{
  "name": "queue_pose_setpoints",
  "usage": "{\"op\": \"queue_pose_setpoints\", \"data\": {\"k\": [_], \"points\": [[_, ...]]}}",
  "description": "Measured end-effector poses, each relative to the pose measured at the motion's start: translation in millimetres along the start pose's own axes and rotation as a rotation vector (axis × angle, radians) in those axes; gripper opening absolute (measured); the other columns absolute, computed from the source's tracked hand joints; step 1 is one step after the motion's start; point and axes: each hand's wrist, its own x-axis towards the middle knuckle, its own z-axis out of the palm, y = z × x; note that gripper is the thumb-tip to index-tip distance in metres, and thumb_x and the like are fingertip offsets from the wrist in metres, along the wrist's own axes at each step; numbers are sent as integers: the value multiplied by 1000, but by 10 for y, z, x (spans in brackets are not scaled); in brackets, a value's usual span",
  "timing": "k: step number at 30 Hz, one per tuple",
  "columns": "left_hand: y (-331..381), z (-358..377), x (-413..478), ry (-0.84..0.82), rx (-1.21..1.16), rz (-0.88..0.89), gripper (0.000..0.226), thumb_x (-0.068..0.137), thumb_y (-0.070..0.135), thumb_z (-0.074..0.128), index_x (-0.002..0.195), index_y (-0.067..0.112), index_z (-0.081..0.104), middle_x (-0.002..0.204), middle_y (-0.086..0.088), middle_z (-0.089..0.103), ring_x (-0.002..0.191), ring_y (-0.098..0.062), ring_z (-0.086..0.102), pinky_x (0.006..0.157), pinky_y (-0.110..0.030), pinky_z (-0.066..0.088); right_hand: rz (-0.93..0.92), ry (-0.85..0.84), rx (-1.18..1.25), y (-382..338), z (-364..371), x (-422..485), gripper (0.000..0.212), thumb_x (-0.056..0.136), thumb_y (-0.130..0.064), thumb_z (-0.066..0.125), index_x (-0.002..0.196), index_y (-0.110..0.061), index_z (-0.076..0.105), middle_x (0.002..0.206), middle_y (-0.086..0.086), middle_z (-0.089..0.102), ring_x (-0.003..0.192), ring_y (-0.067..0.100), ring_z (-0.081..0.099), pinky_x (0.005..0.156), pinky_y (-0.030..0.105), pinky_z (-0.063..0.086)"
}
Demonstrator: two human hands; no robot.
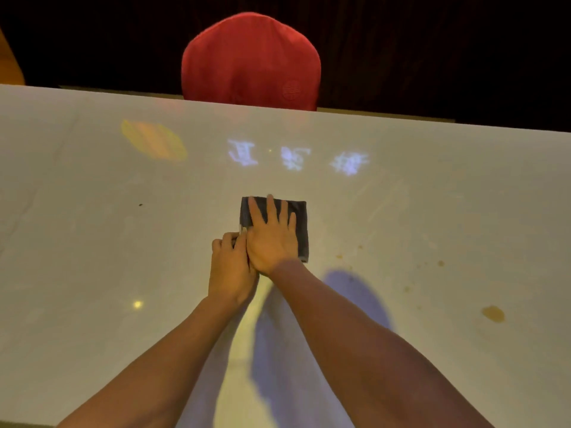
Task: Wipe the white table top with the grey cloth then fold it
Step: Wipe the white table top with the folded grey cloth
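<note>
Our right hand lies flat, fingers spread; our left hand curls beside it, touching, both forearms extended.

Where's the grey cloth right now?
In the head view the grey cloth lies folded on the white table, centre frame, flat under the right hand, with the left hand pinching its near-left corner.

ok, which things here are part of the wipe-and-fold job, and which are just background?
Part of the job:
- grey cloth, folded into a small rectangle
- white table top
- right hand, flat on the cloth
- left hand, fingers curled at the cloth's left edge

Background:
- red chair back behind the table
- yellowish stains on the right side
</note>
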Motion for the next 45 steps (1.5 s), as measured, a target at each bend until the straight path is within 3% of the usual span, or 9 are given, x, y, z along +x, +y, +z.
{"op": "queue_pose_setpoints", "data": {"k": [8,11,14,18,22,28,32,39,45], "points": [[66,39,-187,-67,23,171,30,83,-1,57,111,6,65,112,-15,62,99,-32,51,81,-41,49,14,27,-134,522,193,-414,55,102,-41,22,154,-32,7,165,2,-1,150,30,-8,118,46,-13],[359,230,-231,-160,52,309,27,79,0,60,103,9,66,108,-12,65,94,-32,51,75,-43,48,124,72,-123,864,111,-801,53,101,-37,30,153,-32,20,163,4,14,150,33,8,121,50,2],[724,527,-268,-226,182,443,40,78,11,66,118,10,60,123,-13,61,107,-36,52,85,-43,48,269,167,-135,1430,24,-1319,53,98,-36,28,150,-27,32,159,9,29,145,37,25,117,56,22],[922,801,-318,-212,291,388,50,90,11,54,139,6,44,150,-21,38,135,-43,36,105,-51,36,549,208,-199,2336,-62,-2102,55,100,-31,28,154,-26,18,162,8,21,149,34,13,117,58,20],[753,882,-381,-198,378,327,57,96,37,42,146,12,32,157,-22,26,143,-44,23,112,-53,27,666,240,-188,2428,-39,-2403,55,100,-35,17,154,-24,16,162,10,20,148,36,12,118,57,18],[678,901,-429,-126,358,222,62,95,46,39,144,9,31,154,-26,27,142,-46,22,111,-56,27,254,134,-177,1629,240,-2224,58,99,-53,17,154,-35,10,164,1,8,150,33,-3,120,54,6],[675,920,-455,-112,338,216,57,97,39,37,145,9,30,156,-24,24,144,-43,18,113,-55,24,-86,57,-258,1750,135,-1984,58,97,-51,31,152,-40,17,163,-2,16,150,31,7,120,54,8],[634,879,-424,-131,221,178,58,98,41,39,148,13,30,162,-13,16,149,-33,8,119,-47,13,472,210,-135,2365,-416,-1154,59,99,-47,24,154,-34,7,165,1,6,150,32,0,121,53,3],[457,738,-452,-49,198,167,52,98,29,43,145,8,36,159,-15,26,147,-33,20,118,-48,19,-3,117,-201,1644,161,-1932,59,95,-46,34,152,-34,23,161,0,23,148,35,17,118,52,15]]}}
